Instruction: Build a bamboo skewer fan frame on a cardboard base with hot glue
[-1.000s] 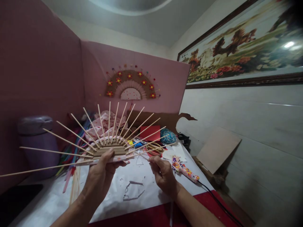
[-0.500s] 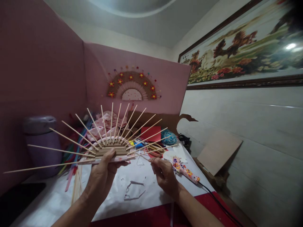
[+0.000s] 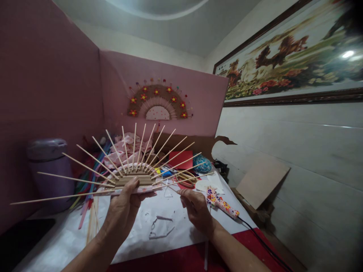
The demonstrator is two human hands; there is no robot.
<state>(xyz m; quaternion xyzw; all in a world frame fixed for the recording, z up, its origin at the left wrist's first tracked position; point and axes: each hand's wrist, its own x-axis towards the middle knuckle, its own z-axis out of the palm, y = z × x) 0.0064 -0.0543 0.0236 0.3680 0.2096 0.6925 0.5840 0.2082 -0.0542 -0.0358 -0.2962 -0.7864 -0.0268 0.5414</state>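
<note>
Head view: grips a half-round brown corrugated-cardboard piece edged in pale pink printed cloth (image 3: 145, 180) in the left hand (image 3: 124, 202), thumb pressed on top, fingers curled beneath. Shows long, thin, pale wooden sticks (image 3: 134, 143) radiating from its curved side, away from the hands. Pinches a slim item, too small to identify, between thumb and fingertips of the right hand (image 3: 198, 211), near the piece's right end. Works above a white-covered table (image 3: 133, 243). Includes, just right of the right hand, a flower-patterned glue gun (image 3: 225, 207); beyond both hands, a blue-and-white yarn ball (image 3: 202, 163).
</note>
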